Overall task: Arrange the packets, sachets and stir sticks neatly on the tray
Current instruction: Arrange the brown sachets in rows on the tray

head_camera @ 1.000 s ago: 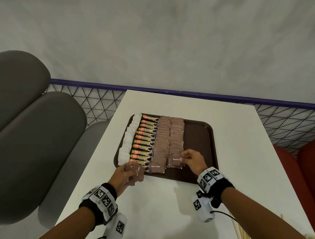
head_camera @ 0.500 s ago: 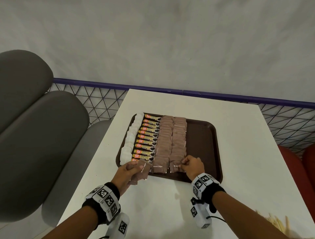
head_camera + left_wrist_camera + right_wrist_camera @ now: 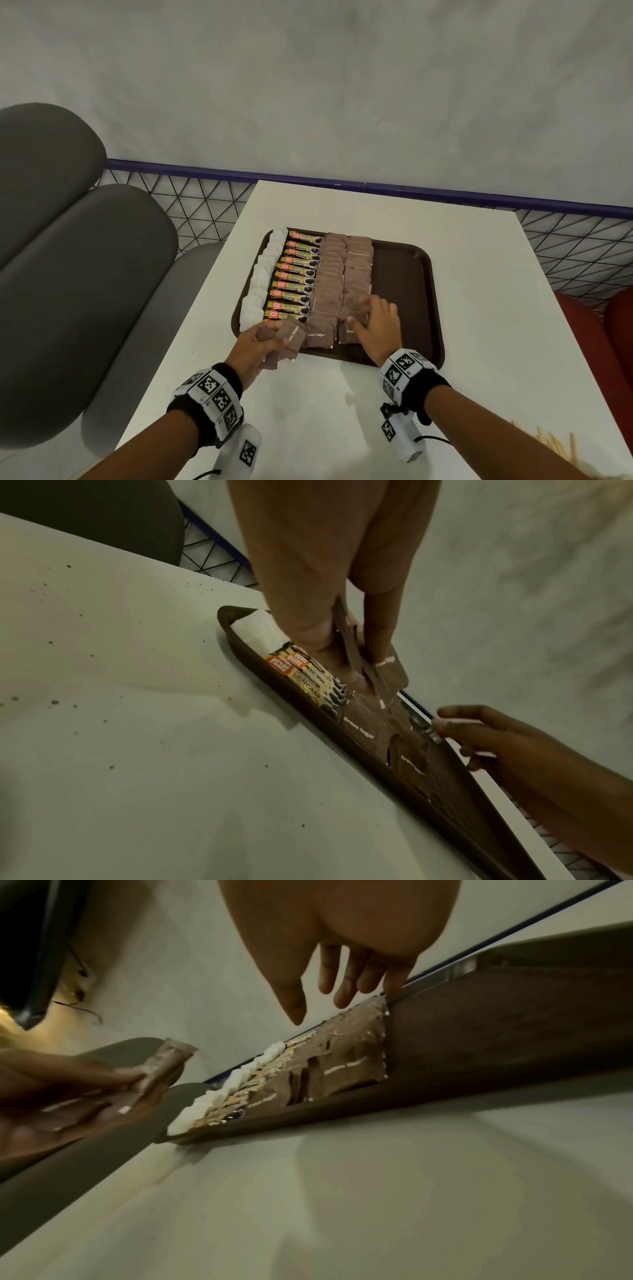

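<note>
Fingers [image 3: 377, 631] of the left hand [image 3: 255, 346] pinch a small fan of brown sugar sachets [image 3: 284, 342] just off the tray's near left corner, thumb on one side and the rest on the other. Past the near rim of the tray [image 3: 404, 358], the right hand [image 3: 376, 320] lies spread and relaxed, holding nothing, its fingertips [image 3: 342, 999] at the near end of the right-hand brown row [image 3: 358, 274]. Farther in from that rim run four tidy columns: white sachets [image 3: 262, 274] along the tray's left edge, then coffee stick packets [image 3: 298, 270], then two brown rows. The tray's right part is bare. Stir sticks [image 3: 555, 445] lie on the white table [image 3: 479, 308], well off the tray's near right corner.

By my judgement, the step in hand is laying down brown sugar sachets. Next, the right hand likely needs to take one sachet from the left hand's fan and lay it squarely in line, without nudging its neighbours.
</note>
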